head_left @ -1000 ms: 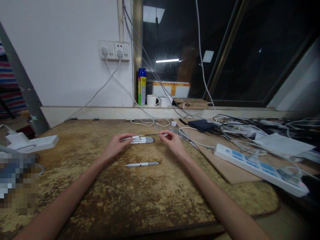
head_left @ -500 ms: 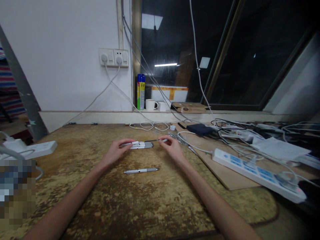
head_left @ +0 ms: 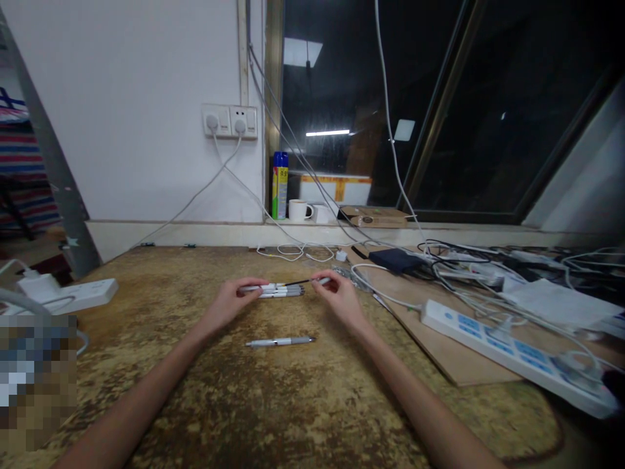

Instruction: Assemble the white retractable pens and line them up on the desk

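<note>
My left hand point(head_left: 237, 298) pinches a white pen barrel point(head_left: 256, 287) at the left end of a group of pens. Several white and grey pens point(head_left: 283, 293) lie side by side on the worn wooden table point(head_left: 209, 404). My right hand point(head_left: 336, 294) holds a small grey pen part point(head_left: 322, 280) between thumb and fingers. A thin dark refill point(head_left: 297, 282) spans the gap between the hands, its left end at the held barrel. Nearer to me, a single white and grey pen point(head_left: 280, 341) lies apart from the group.
At the right, a long power strip point(head_left: 512, 352) rests on a brown board point(head_left: 439, 352), with tangled cables and papers beyond. Another power strip point(head_left: 97, 293) is at the left. A spray can point(head_left: 280, 189) and a white mug point(head_left: 297, 209) stand on the sill.
The view has shifted a little, so the scene sits lower and further right. The refill's left end now meets the barrel in my left hand; both hands keep their grips.
</note>
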`<action>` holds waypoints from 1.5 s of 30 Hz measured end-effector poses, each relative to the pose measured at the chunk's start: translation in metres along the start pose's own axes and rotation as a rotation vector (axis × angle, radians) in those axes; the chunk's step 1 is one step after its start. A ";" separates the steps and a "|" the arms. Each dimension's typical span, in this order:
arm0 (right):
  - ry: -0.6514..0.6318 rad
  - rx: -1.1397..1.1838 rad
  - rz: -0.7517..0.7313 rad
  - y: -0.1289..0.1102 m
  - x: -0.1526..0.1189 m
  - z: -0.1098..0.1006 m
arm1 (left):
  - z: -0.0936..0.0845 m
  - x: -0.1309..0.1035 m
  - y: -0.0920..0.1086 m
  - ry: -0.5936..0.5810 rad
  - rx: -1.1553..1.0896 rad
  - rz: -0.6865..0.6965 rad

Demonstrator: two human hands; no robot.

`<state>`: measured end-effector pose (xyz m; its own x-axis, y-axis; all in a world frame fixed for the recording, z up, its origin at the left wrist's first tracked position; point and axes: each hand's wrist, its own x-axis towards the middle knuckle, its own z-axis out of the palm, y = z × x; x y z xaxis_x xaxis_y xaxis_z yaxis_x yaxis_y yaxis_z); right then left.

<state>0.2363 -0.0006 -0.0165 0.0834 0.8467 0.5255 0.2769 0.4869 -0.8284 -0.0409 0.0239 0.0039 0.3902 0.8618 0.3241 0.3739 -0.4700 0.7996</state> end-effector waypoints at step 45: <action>-0.046 0.238 0.133 0.002 -0.009 0.019 | 0.011 -0.002 0.005 0.039 -0.033 0.030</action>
<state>0.2182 -0.0034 -0.0270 0.0594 0.9128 0.4041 0.0332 0.4028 -0.9147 -0.0310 0.0179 0.0015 0.3675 0.8546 0.3669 0.3343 -0.4896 0.8053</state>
